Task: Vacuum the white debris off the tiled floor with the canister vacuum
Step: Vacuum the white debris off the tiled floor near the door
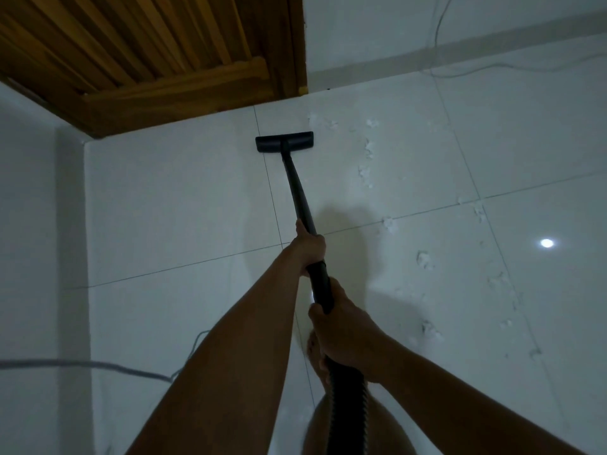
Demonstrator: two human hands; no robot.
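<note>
Down on the white tiled floor point(184, 198), close to the foot of a slatted wooden door point(157, 60), the flat black floor head point(284, 142) of the vacuum sat square on the tiles, straddling a grout line. From it a black wand point(297, 188) ran back toward the person holding it. The left hand point(308, 246) gripped the wand farther forward, its fingers point(316, 242) clenched round the tube with the thumb laid along it. The right hand point(345, 333) held the thicker handle end nearer the body, fingers wrapped tight round it as well, just where the ribbed black hose point(348, 405) dropped away below the wrist. Both forearms were bare.

White debris point(368, 149) lay to the right of the floor head in small fluffy clumps (rather like torn cotton or tissue, though I could not tell which). The scatter began just beside the head's right end and trailed down the tiles in a loose line, well clear of the wand. The canister itself was out of sight.

A grey cord point(98, 366) snaked across the floor at the lower left, and a thinner wire point(492, 68) lay along the base of the far wall. A bare foot point(317, 356) showed beneath the right hand. One bright spot of light point(546, 243) glared off the tiles to the right.
</note>
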